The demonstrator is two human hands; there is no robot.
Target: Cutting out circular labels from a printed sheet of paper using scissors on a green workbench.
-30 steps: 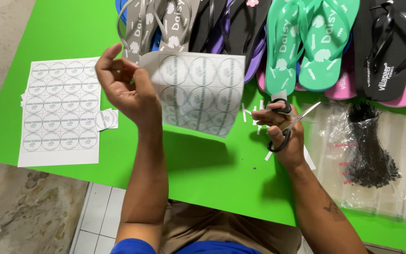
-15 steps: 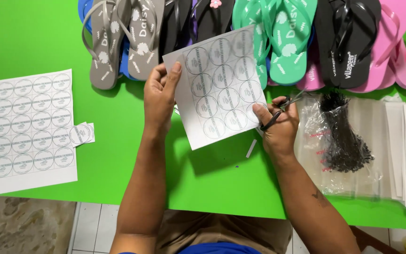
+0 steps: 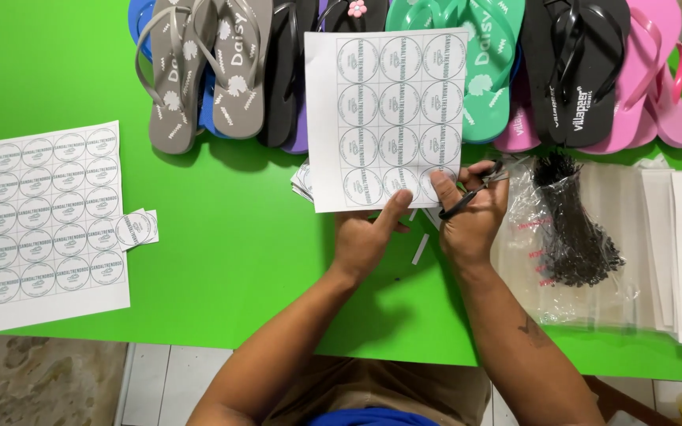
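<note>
White paper sheet printed with a grid of grey-outlined round labels [image 3: 389, 118]: held upright above the green table, printed face toward the camera, lower edge pinched from below. Four columns of circles visible; bottom right corner meets the scissors. Small black-handled scissors [image 3: 471, 192]: at the sheet's lower right edge, blades angled up and to the right, handles wrapped by fingers, tips partly hidden.

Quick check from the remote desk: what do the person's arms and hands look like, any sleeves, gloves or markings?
Both forearms are bare, with no gloves, watch or rings that show. The right forearm bears a small dark tattoo. The left hand and right hand are unmarked. Blue cloth shows at the bottom edge, perhaps a shirt.
</note>
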